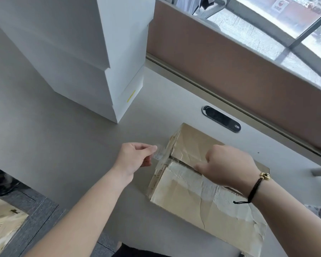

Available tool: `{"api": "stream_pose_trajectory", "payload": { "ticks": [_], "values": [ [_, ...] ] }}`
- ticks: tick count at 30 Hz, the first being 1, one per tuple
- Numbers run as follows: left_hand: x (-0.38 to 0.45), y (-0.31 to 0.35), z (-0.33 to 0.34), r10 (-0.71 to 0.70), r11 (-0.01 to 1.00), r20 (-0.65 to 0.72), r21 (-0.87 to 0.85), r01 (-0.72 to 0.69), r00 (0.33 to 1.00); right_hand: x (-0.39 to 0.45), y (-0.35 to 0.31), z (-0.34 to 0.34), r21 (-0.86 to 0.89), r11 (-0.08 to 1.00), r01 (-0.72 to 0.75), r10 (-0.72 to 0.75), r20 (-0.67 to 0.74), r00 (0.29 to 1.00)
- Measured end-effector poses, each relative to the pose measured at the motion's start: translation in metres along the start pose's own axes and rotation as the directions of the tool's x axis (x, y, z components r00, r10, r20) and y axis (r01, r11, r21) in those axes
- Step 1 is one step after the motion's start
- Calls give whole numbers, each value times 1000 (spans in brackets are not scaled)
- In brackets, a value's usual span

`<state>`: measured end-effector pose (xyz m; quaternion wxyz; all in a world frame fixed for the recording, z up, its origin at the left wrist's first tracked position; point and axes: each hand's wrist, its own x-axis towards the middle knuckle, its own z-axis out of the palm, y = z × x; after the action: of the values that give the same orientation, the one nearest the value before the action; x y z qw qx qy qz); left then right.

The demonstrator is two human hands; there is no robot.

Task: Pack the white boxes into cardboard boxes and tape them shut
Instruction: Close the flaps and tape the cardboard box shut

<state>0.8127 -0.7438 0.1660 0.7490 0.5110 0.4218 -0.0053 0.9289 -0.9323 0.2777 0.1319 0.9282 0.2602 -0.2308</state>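
Cardboard box: the cardboard box [198, 197] lies flaps-down on the grey desk [63, 154], near the front edge, just short of the oval cable port [221, 118].
Left hand: the left hand [135, 158] pinches the loose end of clear tape [160, 154] between thumb and forefinger, off the box's left end. Other fingers curled under.
Right hand: the right hand [228, 166] sits on top of the box, fingers bent down onto the centre seam [183, 164], pressing the tape there. Whether it grips anything, I can't tell. A dark cord bracelet [256, 186] is on that wrist.
White boxes: a tall stack of white boxes [100, 58] stands at the back left, well apart from the carton.
Handling: I'd say that carton is worn and soft, creased, skin torn, so it will give under a thumb. Hold it flat from above. The tape is thin, sticky and likely to fold on itself; keep it taut by the end.
Writing: a small yellow sticker [131, 96] on the lowest white box, too small to read. Dark print on another carton [4, 225] down at the left, illegible.
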Motion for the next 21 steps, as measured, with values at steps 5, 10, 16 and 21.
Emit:
{"api": "stream_pose_trajectory", "payload": {
  "ticks": [5, 10, 16, 21],
  "values": [
    [4, -8, 7, -49, 998, -18, -46, 48, 999, 7, 4, 4, -29, 1000, -5, 6, 20, 1000],
    [3, -10, 4, -40, 997, -13, -64, 39, 999, 12, 8, 8, -2, 1000, -8, 8, 36, 999],
    [6, -15, 5, -51, 997, -33, -51, 49, 998, 16, 8, 11, 7, 1000, -10, 10, 23, 1000],
    [8, -19, 4, -59, 998, -36, -31, 58, 998, 18, 6, 11, -8, 1000, -7, 7, 18, 1000]
  ]
}}
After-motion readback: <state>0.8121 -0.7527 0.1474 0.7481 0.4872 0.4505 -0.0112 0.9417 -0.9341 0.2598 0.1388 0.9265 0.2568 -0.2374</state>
